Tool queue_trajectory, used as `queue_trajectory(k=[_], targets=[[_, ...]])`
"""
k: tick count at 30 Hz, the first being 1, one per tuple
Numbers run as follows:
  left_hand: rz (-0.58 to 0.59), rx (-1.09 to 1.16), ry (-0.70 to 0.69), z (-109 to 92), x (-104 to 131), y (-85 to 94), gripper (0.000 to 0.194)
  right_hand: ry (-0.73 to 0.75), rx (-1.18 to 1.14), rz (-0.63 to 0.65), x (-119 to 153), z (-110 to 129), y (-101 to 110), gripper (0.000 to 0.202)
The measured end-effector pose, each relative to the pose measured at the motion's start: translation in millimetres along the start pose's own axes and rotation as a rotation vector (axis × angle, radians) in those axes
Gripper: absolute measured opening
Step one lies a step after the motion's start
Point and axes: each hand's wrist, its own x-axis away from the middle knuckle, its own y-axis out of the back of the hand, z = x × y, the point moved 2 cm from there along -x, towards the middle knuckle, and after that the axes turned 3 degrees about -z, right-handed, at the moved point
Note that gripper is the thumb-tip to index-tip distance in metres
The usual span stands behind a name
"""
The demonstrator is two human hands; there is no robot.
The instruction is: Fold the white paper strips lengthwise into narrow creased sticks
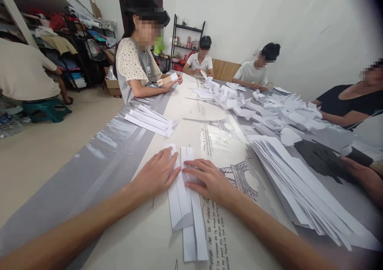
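Two folded white paper strips lie side by side in front of me, the left paper strip point(178, 206) with a curled lower end overlapping the edge of the right paper strip point(194, 238). My left hand point(157, 170) rests on the left strip, fingers laid out and thumb extended along it. On the right strip, the spread fingers of my right hand point(209, 179) press its upper part. Neither hand is wrapped around anything. Farther up the table is a small fan of white folded strips point(149, 120). To the right lies a thick stack of white paper sheets point(293, 182).
A large heap of folded white papers point(269, 110) covers the table's right side. Several people sit around the table, one at the left holding a wooden block with white paper point(167, 79). A dark-gloved hand point(320, 158) is beside the stack. A green stool point(46, 109) stands left.
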Motion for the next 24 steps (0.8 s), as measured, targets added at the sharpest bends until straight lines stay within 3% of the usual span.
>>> queue_trajectory(k=[4,9,17,24], targets=[[0.080,-0.005,-0.138,1.4,-4.3,-5.9,0.045,0.006,-0.038,0.042,-9.0,-8.4,3.6,0.045],[0.141,0.000,-0.240,6.8,-22.7,2.8,0.040,0.075,-0.095,0.033,-20.5,-17.7,4.2,0.042],[0.120,-0.088,-0.321,11.7,-27.5,1.0,0.045,0.032,-0.099,0.024,-16.9,-18.6,-1.8,0.045],[0.075,-0.097,-0.363,7.3,-25.6,-1.9,0.037,0.023,-0.097,0.015,-16.7,-17.7,-2.1,0.043]])
